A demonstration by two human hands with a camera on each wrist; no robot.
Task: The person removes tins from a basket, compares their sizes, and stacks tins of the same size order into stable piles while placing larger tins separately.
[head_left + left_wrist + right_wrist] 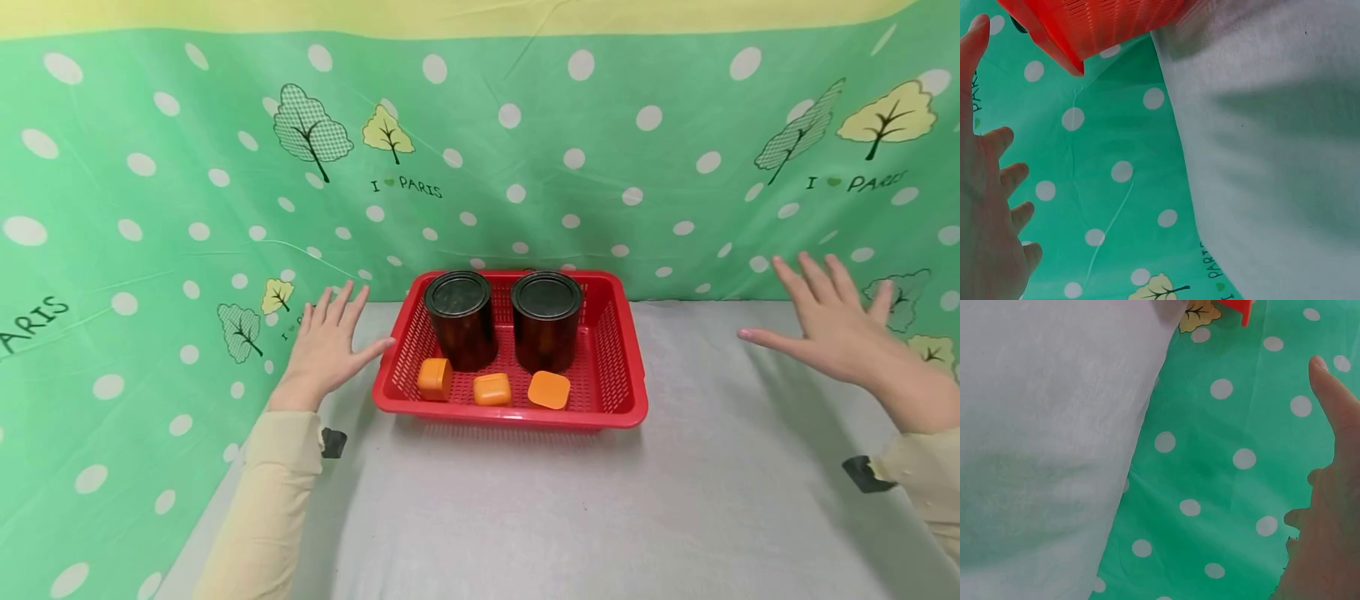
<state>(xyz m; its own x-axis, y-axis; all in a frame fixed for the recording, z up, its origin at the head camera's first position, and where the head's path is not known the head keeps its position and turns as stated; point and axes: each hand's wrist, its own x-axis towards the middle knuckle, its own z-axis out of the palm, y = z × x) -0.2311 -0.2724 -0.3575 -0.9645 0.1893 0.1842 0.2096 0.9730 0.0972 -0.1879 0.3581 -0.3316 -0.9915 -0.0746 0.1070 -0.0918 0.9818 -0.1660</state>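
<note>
A red plastic basket (510, 420) stands on the pale table at the back wall. In it are two dark cylindrical cans with black lids, the left can (461, 329) and the right can (547, 329), both upright. Along its near side lie three small orange pieces: a rounded case (435, 380), another case (492, 390) and a flat rounded square (549, 390). My left hand (326, 350) is spread with straight fingers, its thumb tip right at the basket's left rim. Well to the right of the basket, my right hand (847, 333) is raised with fingers spread, holding nothing.
The table (510, 517) is covered in a pale grey cloth. Behind and to the left hangs a green dotted curtain (510, 158) printed with trees and lettering. Dark wrist devices show at the left sleeve (277, 492) and the right sleeve (926, 479).
</note>
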